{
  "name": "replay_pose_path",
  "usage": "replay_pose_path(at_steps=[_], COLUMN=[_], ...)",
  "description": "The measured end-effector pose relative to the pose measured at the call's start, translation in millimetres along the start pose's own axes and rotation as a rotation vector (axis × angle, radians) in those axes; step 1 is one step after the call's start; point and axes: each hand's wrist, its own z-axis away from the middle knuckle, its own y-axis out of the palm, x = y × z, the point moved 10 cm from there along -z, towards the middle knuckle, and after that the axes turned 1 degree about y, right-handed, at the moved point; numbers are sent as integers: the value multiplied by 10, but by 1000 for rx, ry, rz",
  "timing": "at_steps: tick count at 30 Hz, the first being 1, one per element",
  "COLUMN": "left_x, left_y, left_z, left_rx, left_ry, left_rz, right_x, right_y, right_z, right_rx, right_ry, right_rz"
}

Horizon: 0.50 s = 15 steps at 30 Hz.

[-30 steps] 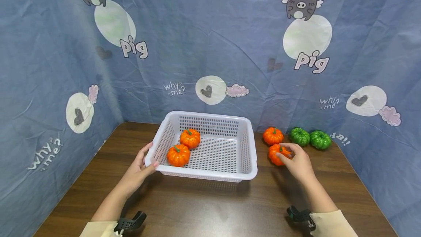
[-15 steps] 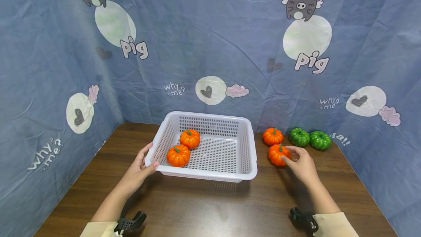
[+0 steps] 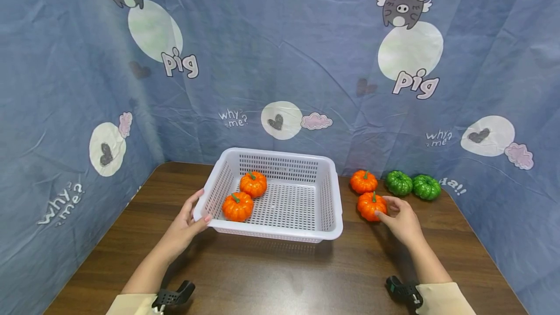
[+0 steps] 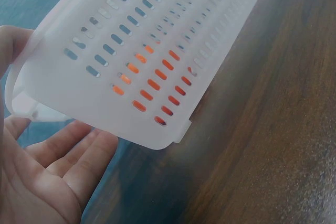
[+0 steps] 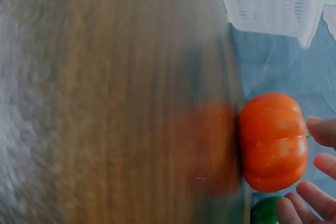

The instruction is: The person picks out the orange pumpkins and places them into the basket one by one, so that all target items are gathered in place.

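Note:
My left hand (image 3: 185, 222) grips the left front corner of a white plastic basket (image 3: 271, 230), thumb over the rim and fingers along the outside. Two orange pumpkins, a rear one (image 3: 253, 184) and a front one (image 3: 237, 207), sit in its left part. Right of the basket, my right hand (image 3: 402, 220) is beside the nearer orange pumpkin (image 3: 371, 206) on the table. In the right wrist view, its fingers (image 5: 315, 198) are spread and loosely bent near that pumpkin (image 5: 274, 142); whether they touch it is unclear.
Behind the nearer pumpkin stands another orange pumpkin (image 3: 363, 182). Two green pumpkins, one left (image 3: 398, 183) and one right (image 3: 426, 187), lie by the back edge. A blue printed cloth (image 3: 302, 57) hangs around the brown wooden table (image 3: 280, 276).
My right hand has drawn back slightly to the right, uncovering more of the nearer pumpkin, which stays in place. The left hand and the basket keep their places.

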Motion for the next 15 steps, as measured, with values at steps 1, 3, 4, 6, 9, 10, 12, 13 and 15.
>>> replay_pose_path(at_steps=[1, 3, 4, 6, 9, 10, 12, 13, 15], left_x=[-1, -10, -13, -23, -38, -37, -39, -41, -36], left_y=[0, 5, 5, 7, 15, 13, 16, 18, 17], left_z=[-1, -1, 0, 5, 12, 14, 17, 18, 19], left_rx=[1, 3, 2, -1, 0, -2, -3, -1, -2], left_ry=[0, 2, 3, 4, 6, 6, 6, 7, 6], left_rz=[-1, -2, -4, -2, 8, 9, 10, 11, 9], right_x=[-15, -47, -62, -90, -127, -137, -154, -161, -172], right_y=[10, 32, 43, 65, 96, 105, 122, 132, 150], right_z=[-1, -7, -11, -17, -29, -31, -36, -38, -42], right_rx=[3, 9, 12, 18, 25, 27, 31, 35, 43], right_ry=[6, 18, 24, 36, 54, 61, 75, 82, 96], right_rz=[-5, -13, -14, -15, -15, -19, -23, -25, -33])
